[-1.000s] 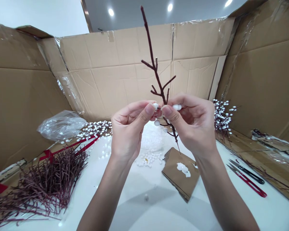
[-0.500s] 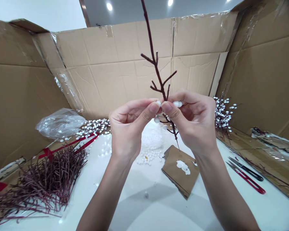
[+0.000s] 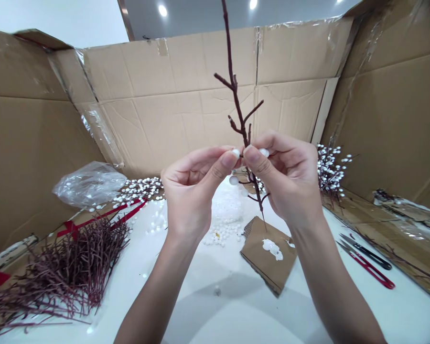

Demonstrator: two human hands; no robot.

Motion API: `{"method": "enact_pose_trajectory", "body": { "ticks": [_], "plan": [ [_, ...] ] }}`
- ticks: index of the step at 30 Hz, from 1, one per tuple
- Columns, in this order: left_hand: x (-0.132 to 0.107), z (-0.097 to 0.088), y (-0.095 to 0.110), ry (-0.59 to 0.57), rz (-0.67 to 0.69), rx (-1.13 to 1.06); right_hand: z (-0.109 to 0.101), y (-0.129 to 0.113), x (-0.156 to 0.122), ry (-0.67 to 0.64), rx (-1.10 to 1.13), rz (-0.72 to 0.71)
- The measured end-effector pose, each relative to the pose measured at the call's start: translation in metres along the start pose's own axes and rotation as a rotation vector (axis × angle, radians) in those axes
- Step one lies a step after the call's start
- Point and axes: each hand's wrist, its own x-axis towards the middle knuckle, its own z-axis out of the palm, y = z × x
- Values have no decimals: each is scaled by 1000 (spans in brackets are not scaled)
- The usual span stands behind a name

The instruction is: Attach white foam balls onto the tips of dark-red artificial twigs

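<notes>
A dark brown artificial twig (image 3: pixel 238 107) with short side shoots stands nearly upright between my hands. My right hand (image 3: pixel 290 177) pinches its stem between thumb and fingers, and white balls (image 3: pixel 264 152) show by those fingers. Thumb and forefinger of my left hand (image 3: pixel 191 186) close on a small white ball (image 3: pixel 235 153) at the tip of a side shoot left of the stem. Just below, another white ball (image 3: pixel 234 180) sits by a lower shoot. Under the twig's thin wire end lies a cardboard piece (image 3: pixel 258 253) with a white glue blob (image 3: pixel 273 249) on it.
Loose white balls (image 3: pixel 220 236) and a clear bag of balls (image 3: pixel 227 203) lie behind my hands. Bare twigs (image 3: pixel 75 267) are heaped at left near a crumpled plastic bag (image 3: pixel 89 184). Two thread snips (image 3: pixel 370 267) lie at right; finished berry sprays (image 3: pixel 331 167) stand beyond. Cardboard walls surround the table.
The twig's upper part has swung slightly right and its shoots have turned. My right hand has shifted a little; my left hand stays almost still with the white ball.
</notes>
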Motion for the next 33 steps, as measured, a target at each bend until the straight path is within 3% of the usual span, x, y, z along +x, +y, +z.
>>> {"method": "enact_pose_trajectory", "body": {
  "ticks": [8,16,20,23,26,30,33],
  "plan": [
    [0,-2,-1,13,26,23,2,0,0,-14,-65,-47],
    [-1,2,1,29,14,15,0,2,1,-36,62,44],
    [1,-1,3,7,-50,-20,-1,3,1,-80,129,80],
    [10,-14,3,-49,-153,-33,-1,6,3,-82,171,105],
    [22,-33,1,-267,-286,-14,-2,9,5,-71,230,125],
    [28,-41,-4,-896,-630,240,-2,11,6,-8,298,184],
    [23,-34,-10,-1072,-655,369,-3,9,6,31,375,219]
  ]
}}
